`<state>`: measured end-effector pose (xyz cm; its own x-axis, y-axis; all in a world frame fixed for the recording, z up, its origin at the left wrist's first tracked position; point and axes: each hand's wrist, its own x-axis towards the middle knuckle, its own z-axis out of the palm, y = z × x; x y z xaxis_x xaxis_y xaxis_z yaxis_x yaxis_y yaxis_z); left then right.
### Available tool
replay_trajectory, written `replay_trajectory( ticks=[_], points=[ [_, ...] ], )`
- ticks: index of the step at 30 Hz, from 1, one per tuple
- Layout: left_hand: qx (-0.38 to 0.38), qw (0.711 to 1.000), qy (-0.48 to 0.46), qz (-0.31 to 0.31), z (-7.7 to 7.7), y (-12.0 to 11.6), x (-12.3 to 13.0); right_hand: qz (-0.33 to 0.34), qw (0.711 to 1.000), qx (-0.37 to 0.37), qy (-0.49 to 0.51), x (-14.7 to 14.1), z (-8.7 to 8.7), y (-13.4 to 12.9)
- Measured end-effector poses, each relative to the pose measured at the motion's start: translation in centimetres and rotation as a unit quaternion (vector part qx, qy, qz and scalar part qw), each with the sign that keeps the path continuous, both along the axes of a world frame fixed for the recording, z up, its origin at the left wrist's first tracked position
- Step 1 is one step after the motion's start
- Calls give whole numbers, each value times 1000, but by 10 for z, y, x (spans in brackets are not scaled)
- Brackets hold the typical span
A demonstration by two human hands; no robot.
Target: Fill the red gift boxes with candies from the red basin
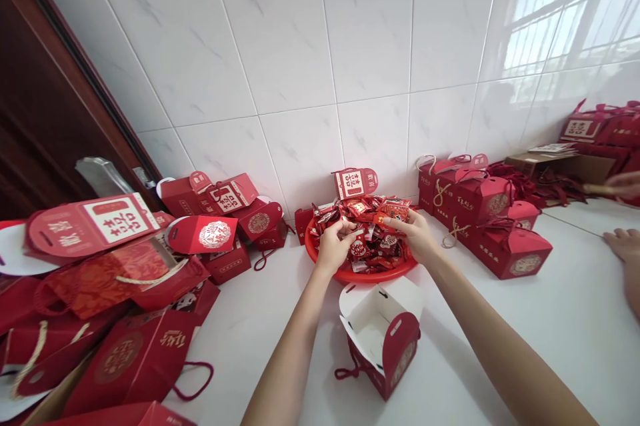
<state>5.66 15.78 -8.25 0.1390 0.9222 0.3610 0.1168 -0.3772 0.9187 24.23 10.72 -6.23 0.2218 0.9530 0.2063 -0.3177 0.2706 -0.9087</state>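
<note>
A red plastic basin (pixel 313 249) stands against the wall, heaped with wrapped sweets (pixel 385 243) in red wrappers. Over its left side is my left hand (pixel 336 246), fingers pinched together; what they hold, if anything, is too small to make out. My right hand (pixel 417 234), at the basin's right side, has thumb and fingers closed on a red sweet packet (pixel 386 220). Nearer to me stands a red gift box (pixel 373 363) with its flaps up and its white inside showing. A dark red cord hangs at its left side.
Red gift boxes and bags (pixel 125 353) are piled on the left. Closed red boxes (pixel 493 219) stand right of the basin. Farther right are a cardboard box (pixel 590 166), more red boxes (pixel 595 126) and another person's hands (pixel 625 243). A tiled wall (pixel 295 46) rises behind.
</note>
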Motion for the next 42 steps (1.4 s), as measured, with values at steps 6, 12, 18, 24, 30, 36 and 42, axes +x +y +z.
replay_trajectory(
  ticks=[6, 12, 18, 24, 30, 36, 42],
  points=[
    [-13, 1000, -3, -13, 1, 2, 0, -17, 999, 9, 34, 0, 0, 0],
    [-4, 1000, -20, -5, 3, -1, -1, -7, 999, 10, 34, 1, -3, 4],
    [-6, 998, -63, 5, 5, -2, -2, 19, 1000, 5, 12, 3, -3, 3],
    [9, 998, -57, 12, 5, -4, -1, 44, 999, -13, -1, 2, 0, 0],
    [11, 998, -65, 13, 5, -5, 0, 81, 996, -19, -29, 4, 0, -1],
    [19, 997, -73, 10, 6, -8, 0, 136, 987, -16, -78, 5, 1, -2],
    [-15, 991, -131, 21, 12, -10, 0, 51, 998, -17, -31, 2, 3, -3]
  ],
)
